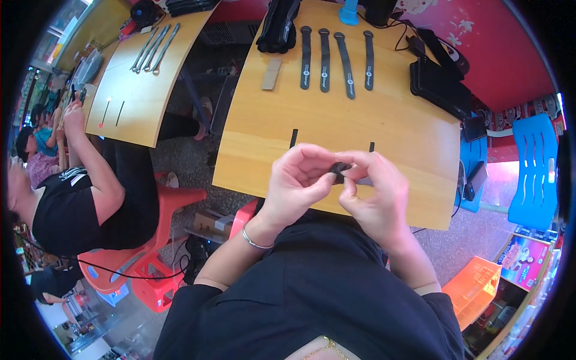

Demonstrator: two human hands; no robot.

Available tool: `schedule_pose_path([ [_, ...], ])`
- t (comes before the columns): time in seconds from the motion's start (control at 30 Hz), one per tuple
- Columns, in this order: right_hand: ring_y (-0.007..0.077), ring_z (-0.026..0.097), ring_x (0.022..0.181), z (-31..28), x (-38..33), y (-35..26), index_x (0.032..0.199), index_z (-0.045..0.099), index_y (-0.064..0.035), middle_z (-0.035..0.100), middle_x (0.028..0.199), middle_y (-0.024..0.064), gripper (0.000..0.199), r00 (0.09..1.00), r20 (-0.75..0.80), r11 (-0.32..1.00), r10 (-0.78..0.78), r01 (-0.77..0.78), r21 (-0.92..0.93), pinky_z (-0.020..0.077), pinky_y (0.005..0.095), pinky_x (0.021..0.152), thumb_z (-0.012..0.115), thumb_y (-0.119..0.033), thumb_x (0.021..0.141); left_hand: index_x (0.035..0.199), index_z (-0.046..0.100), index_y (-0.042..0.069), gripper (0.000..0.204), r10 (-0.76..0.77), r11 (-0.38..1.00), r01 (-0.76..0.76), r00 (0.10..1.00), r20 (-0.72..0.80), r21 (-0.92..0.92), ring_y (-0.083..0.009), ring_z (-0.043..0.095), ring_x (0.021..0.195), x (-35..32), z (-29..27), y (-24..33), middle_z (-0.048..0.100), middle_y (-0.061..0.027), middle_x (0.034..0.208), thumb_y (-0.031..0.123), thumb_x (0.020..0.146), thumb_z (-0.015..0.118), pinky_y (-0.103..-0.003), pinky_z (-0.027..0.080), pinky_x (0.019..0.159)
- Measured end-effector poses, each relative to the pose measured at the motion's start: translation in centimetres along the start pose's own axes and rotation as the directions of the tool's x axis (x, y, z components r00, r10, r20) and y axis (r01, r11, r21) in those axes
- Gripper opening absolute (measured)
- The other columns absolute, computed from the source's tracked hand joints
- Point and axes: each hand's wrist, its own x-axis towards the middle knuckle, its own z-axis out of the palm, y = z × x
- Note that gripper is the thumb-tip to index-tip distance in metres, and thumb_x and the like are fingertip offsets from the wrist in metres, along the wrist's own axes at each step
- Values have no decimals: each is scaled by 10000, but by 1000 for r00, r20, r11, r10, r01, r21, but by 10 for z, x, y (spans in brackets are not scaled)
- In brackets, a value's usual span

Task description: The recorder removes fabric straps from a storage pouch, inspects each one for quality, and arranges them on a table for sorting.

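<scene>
The largest thing I have in view is the bench [414, 138], a pale wooden top reaching away beyond the hands and out to either side of them. Well to the left of the hands is a second bench [144, 108] with a few long tools [157, 51] on its far part; a co-worker [69, 201] in black sits at it on a red chair [174, 201]. To the right of the hands, off the bench, I see a blue chair [533, 174].

Ahead and to the right of the hands lies a black pouch [441, 90]; ahead and to the left, at the far side, a black bundle [278, 27].

The left hand [303, 180] and right hand [381, 195] meet over the near edge of the bench, palms turned inward. Fingers are curled, and thumbs and fingertips pinch one small item between them.

Straight ahead of the hands, well apart from them, four dark straps [324, 63] lie lengthwise side by side, the rightmost after a wider gap. Left of the straps is a cardboard piece [272, 75]. Just beyond the left hand I make out a black strip [294, 138], and another just beyond the right.

Smallest is the dark piece [339, 170] held at the fingertips, mostly covered; I cannot tell its full shape.
</scene>
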Motion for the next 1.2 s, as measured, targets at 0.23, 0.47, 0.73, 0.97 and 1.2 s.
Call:
schedule_pose_path([
  [0.23,112,615,680,-11,7,4,969,609,-40,603,746,49,311,970,160,946,182,-217,241,543,269,698,596,99,691,1046,505,-13,251,-108,988,107,994,1,-115,-148,618,945,3,3,-4,609,-90,998,-53,820,608,-278,510,874],
  [0.47,116,633,701,-16,6,6,1002,558,-23,605,724,58,302,967,168,928,191,-234,289,531,264,714,601,79,721,810,545,-14,138,50,918,-88,993,108,388,-109,550,672,4,6,-5,486,-68,804,97,883,585,-239,473,582],
  [0.73,139,637,745,-24,4,12,1024,591,-23,622,768,46,362,986,162,962,40,-82,260,513,266,764,724,33,691,858,568,-9,139,83,837,-202,965,248,508,-176,491,597,6,13,2,443,-76,682,93,907,487,-290,397,540],
  [0.97,141,623,835,-24,-11,14,992,606,-9,625,857,61,318,990,63,897,122,-138,420,503,259,764,703,92,707,901,578,-17,123,155,744,-389,891,426,543,-242,461,620,10,12,5,434,-111,675,58,869,485,-324,355,561],
  [1.2,177,640,898,-62,-2,37,929,571,-59,618,909,57,139,931,-107,430,349,-57,901,552,280,773,600,43,839,948,564,-54,264,159,984,-160,987,21,78,-94,497,634,2,-9,12,522,-17,675,128,937,372,-260,447,642],
])
